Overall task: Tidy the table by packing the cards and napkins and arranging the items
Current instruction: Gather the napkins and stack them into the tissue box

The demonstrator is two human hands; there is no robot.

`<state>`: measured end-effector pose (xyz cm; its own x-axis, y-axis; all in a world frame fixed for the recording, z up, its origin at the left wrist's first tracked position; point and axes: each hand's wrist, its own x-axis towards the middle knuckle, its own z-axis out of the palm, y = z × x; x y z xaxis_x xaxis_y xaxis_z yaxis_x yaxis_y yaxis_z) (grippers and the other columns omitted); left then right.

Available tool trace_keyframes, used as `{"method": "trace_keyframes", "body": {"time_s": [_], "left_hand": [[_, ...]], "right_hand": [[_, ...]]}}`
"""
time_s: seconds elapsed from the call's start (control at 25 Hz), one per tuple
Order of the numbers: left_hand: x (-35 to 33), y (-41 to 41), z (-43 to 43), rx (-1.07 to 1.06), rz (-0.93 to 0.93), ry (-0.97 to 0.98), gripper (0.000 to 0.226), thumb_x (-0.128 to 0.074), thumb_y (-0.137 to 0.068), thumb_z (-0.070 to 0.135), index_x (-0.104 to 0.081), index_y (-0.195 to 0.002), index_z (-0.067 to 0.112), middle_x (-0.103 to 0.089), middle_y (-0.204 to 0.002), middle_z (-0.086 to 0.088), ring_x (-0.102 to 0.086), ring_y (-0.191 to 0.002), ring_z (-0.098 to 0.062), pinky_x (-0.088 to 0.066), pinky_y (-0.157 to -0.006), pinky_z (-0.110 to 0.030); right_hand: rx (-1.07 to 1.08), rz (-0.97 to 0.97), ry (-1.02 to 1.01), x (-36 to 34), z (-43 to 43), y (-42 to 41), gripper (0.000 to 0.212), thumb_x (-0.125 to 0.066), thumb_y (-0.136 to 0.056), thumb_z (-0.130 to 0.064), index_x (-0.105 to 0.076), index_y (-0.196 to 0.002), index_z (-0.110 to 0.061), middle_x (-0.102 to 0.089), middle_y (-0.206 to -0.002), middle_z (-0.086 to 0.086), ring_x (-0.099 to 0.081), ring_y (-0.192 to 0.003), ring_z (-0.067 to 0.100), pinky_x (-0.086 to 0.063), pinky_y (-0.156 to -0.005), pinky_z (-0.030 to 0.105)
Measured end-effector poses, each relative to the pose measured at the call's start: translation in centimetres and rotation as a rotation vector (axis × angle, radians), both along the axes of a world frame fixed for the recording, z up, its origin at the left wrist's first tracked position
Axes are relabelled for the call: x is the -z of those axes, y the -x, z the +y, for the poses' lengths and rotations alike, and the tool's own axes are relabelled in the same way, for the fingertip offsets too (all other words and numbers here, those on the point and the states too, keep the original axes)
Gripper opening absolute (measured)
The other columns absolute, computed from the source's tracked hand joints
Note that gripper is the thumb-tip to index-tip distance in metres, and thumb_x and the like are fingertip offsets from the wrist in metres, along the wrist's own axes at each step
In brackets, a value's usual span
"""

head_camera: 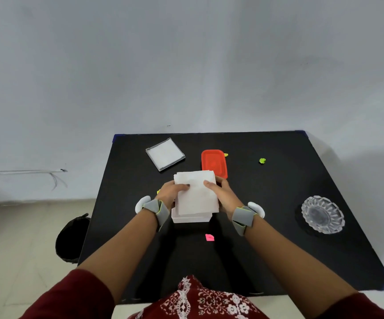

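White box [191, 218]: inside fully covered by the napkin stack [196, 194], only near wall and a left sliver visible. Stack also hides the near end of the red container [214, 164] beyond the box. Yellow scrap [158, 192] left of box, mostly behind left hand [170, 192]. Fingers of both hands under the stack, unseen. Dark bag [71, 238] left of box, cut by surface [278, 226] edge.

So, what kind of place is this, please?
Probably a plain indoor room set up for recording: a black matte table against a bare grey wall, pale tiled floor, grey wrist bands on both arms.
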<state>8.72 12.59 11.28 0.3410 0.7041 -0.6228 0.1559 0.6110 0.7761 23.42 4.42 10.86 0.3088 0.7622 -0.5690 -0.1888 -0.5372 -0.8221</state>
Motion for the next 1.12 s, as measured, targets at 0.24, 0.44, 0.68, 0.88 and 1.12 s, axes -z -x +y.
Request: {"method": "trace_keyframes", "body": {"time_s": [0.24,0.44,0.68,0.88,1.12], "left_hand": [[2.5,0.9,1.1,0.082,0.254,-0.111,0.022,-0.058,-0.082,0.002,-0.058,-0.104,0.007,-0.065,-0.109,-0.014,-0.062,-0.089,-0.027,-0.053,-0.078,-0.037],[3.2,2.2,0.4,0.268,0.624,-0.541,0.056,-0.065,-0.079,0.024,-0.045,-0.131,0.022,-0.062,-0.095,0.004,-0.061,-0.099,-0.021,-0.043,-0.078,-0.026],[4.1,2.0,1.0,0.634,0.857,-0.808,0.064,-0.047,-0.088,0.036,-0.016,-0.144,0.034,-0.064,-0.112,0.0,-0.06,-0.103,-0.027,-0.051,-0.08,-0.038],[4.9,1.7,1.6,0.712,0.894,-0.889,0.058,-0.046,-0.09,0.036,-0.023,-0.144,0.032,-0.054,-0.132,0.002,-0.056,-0.112,-0.027,-0.048,-0.082,-0.037],[6.3,3.4,0.5,0.624,0.883,-1.269,0.055,-0.063,-0.071,0.037,-0.052,-0.125,0.031,-0.033,-0.152,0.004,-0.029,-0.141,-0.024,-0.01,-0.113,-0.053]], "right_hand": [[-0.062,-0.405,0.137,1.2,0.2,0.0,0.049,-0.067,-0.081,-0.016,-0.049,-0.126,-0.014,-0.062,-0.104,0.005,-0.062,-0.104,0.027,-0.047,-0.091,0.035],[-0.192,-0.731,0.122,1.7,0.8,1.4,0.041,-0.066,-0.078,-0.021,-0.053,-0.116,-0.017,-0.067,-0.1,0.005,-0.064,-0.095,0.029,-0.046,-0.075,0.031],[-0.455,-1.032,0.151,1.8,1.2,2.1,0.058,-0.055,-0.079,-0.027,-0.033,-0.133,-0.026,-0.066,-0.101,0.008,-0.064,-0.092,0.036,-0.045,-0.068,0.034],[-0.609,-1.209,0.161,2.6,1.6,2.2,0.058,-0.053,-0.087,-0.032,-0.03,-0.139,-0.022,-0.063,-0.114,0.007,-0.063,-0.099,0.034,-0.048,-0.074,0.037],[-0.66,-1.342,0.031,3.2,1.5,1.1,0.063,-0.064,-0.076,-0.042,-0.044,-0.135,-0.03,-0.041,-0.139,-0.004,-0.038,-0.127,0.025,-0.032,-0.102,0.041]]}}
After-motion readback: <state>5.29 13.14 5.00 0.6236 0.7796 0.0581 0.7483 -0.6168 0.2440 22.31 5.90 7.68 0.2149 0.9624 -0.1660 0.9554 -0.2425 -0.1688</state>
